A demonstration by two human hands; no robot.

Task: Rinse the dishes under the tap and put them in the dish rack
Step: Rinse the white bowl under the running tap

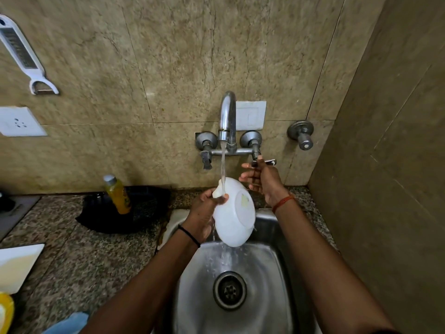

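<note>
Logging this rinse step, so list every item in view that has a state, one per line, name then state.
Tap: running, stream hitting the bowl.
White bowl: tilted, underside to camera, wet, held over the sink.
Left hand: gripping the bowl's rim.
Right hand: at the right tap handle, holding nothing else.
Sink: wet, drain open.
Yellow bottle: capped, leaning.
Grater: hanging on the wall.

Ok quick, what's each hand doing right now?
Left hand: closed on the white bowl, holding it under the running water.
Right hand: open, holding nothing, fingers by the tap handle.
</note>
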